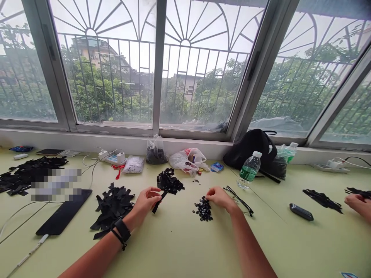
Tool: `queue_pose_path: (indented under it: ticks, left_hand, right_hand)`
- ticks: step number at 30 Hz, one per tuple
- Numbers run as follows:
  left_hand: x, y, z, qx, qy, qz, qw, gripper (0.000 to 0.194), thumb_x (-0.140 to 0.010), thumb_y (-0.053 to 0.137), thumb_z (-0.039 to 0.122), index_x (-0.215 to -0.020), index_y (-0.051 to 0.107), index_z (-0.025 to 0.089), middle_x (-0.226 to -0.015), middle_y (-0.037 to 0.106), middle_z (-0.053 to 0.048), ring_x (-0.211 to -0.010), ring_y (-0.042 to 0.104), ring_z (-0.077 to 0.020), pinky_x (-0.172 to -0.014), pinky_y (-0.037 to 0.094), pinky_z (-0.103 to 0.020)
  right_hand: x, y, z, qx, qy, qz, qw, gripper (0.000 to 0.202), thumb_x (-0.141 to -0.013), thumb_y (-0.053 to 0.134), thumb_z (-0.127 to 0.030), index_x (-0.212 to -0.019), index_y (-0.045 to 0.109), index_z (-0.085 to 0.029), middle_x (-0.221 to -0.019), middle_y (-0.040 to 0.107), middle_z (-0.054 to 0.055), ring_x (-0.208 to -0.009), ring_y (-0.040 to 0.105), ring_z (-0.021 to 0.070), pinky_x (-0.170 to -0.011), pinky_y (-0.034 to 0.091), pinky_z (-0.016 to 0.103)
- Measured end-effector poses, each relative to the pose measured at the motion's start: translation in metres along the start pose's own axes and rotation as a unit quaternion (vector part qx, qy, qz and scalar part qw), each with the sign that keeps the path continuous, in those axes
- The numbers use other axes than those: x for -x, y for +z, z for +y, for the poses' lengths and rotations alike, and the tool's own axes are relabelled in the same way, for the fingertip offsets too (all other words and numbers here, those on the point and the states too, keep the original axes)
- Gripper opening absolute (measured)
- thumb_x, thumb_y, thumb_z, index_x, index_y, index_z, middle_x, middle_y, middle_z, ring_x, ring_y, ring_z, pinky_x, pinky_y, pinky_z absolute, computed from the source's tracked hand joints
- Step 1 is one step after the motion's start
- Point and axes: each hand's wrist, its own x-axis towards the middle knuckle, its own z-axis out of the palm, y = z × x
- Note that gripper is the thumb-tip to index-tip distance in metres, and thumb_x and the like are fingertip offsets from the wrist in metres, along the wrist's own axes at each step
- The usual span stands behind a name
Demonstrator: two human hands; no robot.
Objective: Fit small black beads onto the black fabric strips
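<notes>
My left hand [148, 200], with a black band on the wrist, pinches a short black strip [160, 201] that slants down over the green table. Just beyond it lies a small heap of black strips [171, 181]; a larger strip pile [114, 206] spreads to the left of my left forearm. My right hand [218, 196] has its fingers pressed together at the upper edge of a pile of small black rings [203, 209]. Whatever is between those fingertips is too small to make out.
Eyeglasses [239, 200] and a water bottle [249, 170] stand right of my right hand. A black case [301, 212] lies farther right, near another person's hand [358, 204]. A dark phone-like slab [63, 212] with a cable is at left. Bags line the window side.
</notes>
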Motion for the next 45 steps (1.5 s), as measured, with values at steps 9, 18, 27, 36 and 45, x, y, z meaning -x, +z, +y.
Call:
queue_pose_path:
  ticks: [9, 18, 27, 36, 45]
  left_hand:
    - [-0.005, -0.002, -0.006, -0.006, 0.049, -0.028, 0.998, 0.038, -0.071, 0.084, 0.035, -0.102, 0.072, 0.015, -0.081, 0.075, -0.007, -0.072, 0.065, -0.0166, -0.069, 0.049, -0.026]
    - [-0.01, -0.005, -0.01, -0.035, 0.079, -0.014, 0.996, 0.038, -0.073, 0.083, 0.038, -0.102, 0.073, 0.015, -0.083, 0.077, -0.009, -0.078, 0.068, -0.0192, -0.07, 0.049, -0.027]
    - [-0.008, -0.003, -0.011, -0.036, 0.088, -0.032, 0.995, 0.035, -0.074, 0.083, 0.036, -0.1, 0.073, 0.015, -0.089, 0.077, -0.009, -0.085, 0.07, -0.0213, -0.077, 0.053, -0.031]
    - [0.0, 0.005, -0.006, -0.02, 0.112, -0.125, 0.986, 0.031, -0.079, 0.08, 0.036, -0.1, 0.071, 0.016, -0.095, 0.077, -0.01, -0.088, 0.071, -0.0216, -0.081, 0.054, -0.033]
    - [-0.005, 0.001, -0.015, -0.093, 0.098, -0.07, 0.988, 0.033, -0.071, 0.085, 0.035, -0.093, 0.071, 0.015, -0.081, 0.074, -0.006, -0.073, 0.069, -0.0188, -0.065, 0.05, -0.027]
  right_hand:
    - [0.003, -0.004, -0.019, 0.006, -0.038, 0.056, 0.998, 0.018, -0.078, 0.065, -0.03, -0.083, 0.073, -0.015, -0.099, 0.067, 0.01, -0.084, 0.062, 0.0215, -0.075, 0.046, 0.029]
    - [0.049, 0.054, -0.106, -0.084, -0.295, -0.096, 0.947, 0.008, -0.084, 0.068, -0.028, -0.086, 0.072, -0.022, -0.111, 0.057, 0.006, -0.096, 0.059, 0.0196, -0.083, 0.048, 0.03]
    - [0.06, 0.087, -0.118, -0.109, -0.327, -0.093, 0.934, 0.007, -0.081, 0.07, -0.018, -0.087, 0.07, -0.022, -0.101, 0.057, 0.003, -0.093, 0.057, 0.0182, -0.084, 0.045, 0.03]
    - [0.06, 0.079, -0.125, -0.147, -0.296, -0.11, 0.937, 0.032, -0.097, 0.054, -0.046, -0.086, 0.068, -0.02, -0.096, 0.056, 0.003, -0.078, 0.05, 0.0147, -0.068, 0.04, 0.027]
    - [0.054, 0.085, -0.117, -0.107, -0.259, -0.08, 0.957, 0.024, -0.089, 0.065, -0.036, -0.073, 0.066, -0.017, -0.091, 0.057, 0.003, -0.077, 0.053, 0.0143, -0.067, 0.04, 0.025]
